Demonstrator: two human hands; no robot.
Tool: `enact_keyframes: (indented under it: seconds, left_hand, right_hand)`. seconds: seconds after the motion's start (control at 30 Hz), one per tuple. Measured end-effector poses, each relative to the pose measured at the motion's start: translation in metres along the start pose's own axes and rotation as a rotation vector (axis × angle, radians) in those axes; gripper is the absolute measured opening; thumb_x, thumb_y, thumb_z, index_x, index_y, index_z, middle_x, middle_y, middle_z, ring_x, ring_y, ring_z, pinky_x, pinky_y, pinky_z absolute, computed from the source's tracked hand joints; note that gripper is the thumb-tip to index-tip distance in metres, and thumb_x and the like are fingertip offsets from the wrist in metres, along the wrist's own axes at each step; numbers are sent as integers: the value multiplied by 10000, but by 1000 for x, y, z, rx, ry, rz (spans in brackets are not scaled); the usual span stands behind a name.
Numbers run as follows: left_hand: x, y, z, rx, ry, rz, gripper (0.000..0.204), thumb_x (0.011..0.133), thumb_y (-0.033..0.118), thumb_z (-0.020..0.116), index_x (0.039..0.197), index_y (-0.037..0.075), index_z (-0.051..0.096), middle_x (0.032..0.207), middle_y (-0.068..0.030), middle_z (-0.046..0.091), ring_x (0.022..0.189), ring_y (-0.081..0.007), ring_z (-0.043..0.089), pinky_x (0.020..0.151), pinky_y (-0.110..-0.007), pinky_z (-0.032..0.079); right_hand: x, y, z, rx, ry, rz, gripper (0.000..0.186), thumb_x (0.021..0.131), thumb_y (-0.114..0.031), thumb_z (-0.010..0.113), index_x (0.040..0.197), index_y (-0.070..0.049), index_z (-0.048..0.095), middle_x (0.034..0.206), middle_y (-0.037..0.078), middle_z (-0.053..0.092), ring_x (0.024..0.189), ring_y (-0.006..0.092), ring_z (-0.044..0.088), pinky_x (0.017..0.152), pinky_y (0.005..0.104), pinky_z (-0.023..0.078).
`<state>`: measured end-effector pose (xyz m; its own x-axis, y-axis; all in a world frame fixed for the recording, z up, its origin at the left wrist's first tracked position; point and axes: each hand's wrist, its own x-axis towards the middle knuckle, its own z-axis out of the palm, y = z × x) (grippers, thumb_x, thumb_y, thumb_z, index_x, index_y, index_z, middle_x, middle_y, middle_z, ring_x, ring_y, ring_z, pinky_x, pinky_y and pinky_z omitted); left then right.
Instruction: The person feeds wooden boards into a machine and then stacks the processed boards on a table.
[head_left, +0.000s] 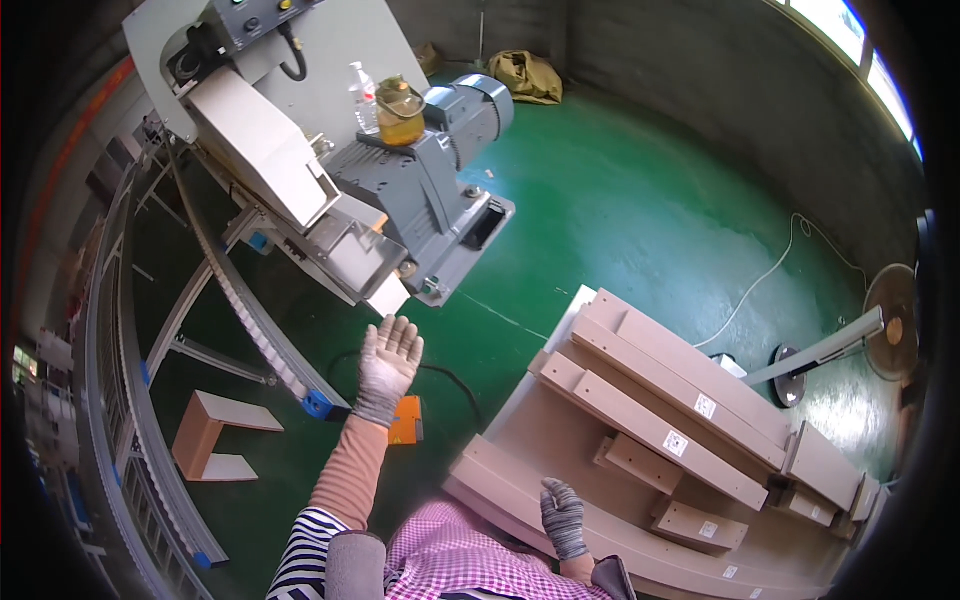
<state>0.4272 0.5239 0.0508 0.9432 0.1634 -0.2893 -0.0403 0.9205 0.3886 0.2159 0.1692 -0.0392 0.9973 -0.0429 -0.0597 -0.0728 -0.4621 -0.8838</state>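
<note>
My left hand, in a pale work glove, is open with its fingers spread. Its fingertips are just below the end of a white board that sticks out of the grey machine's outlet; whether they touch cannot be told. My right hand, in a grey knitted glove, is low on the right with its fingers loosely bent and nothing visible in them. It is beside a stack of brown panels, some with white labels; contact with them is unclear.
A motor and a bottle of yellow liquid are on the machine. A curved roller conveyor runs along the left, near an angled brown-and-white board piece. An orange box lies on the floor. A standing fan is far right.
</note>
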Motion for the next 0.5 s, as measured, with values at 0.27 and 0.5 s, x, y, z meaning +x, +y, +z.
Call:
enact_keyframes:
  seconds: [0.27,0.5]
  left_hand:
    - [59,105,-14,-35,212,59,418,893,414,639,1137,80,576,1095,-82,633,1037,-263,597,962,-459,476]
    - [80,130,-27,-87,228,22,427,887,414,646,1141,79,572,1113,-85,624,1034,-266,597,952,-461,483]
  right_hand:
    - [59,-60,64,-25,-54,-116,180,833,-81,649,1005,-38,679,967,170,675,915,335,652,836,392,511]
    - [76,-65,78,-15,-62,-55,168,848,-58,638,1009,-24,674,954,163,679,912,291,662,830,357,514]
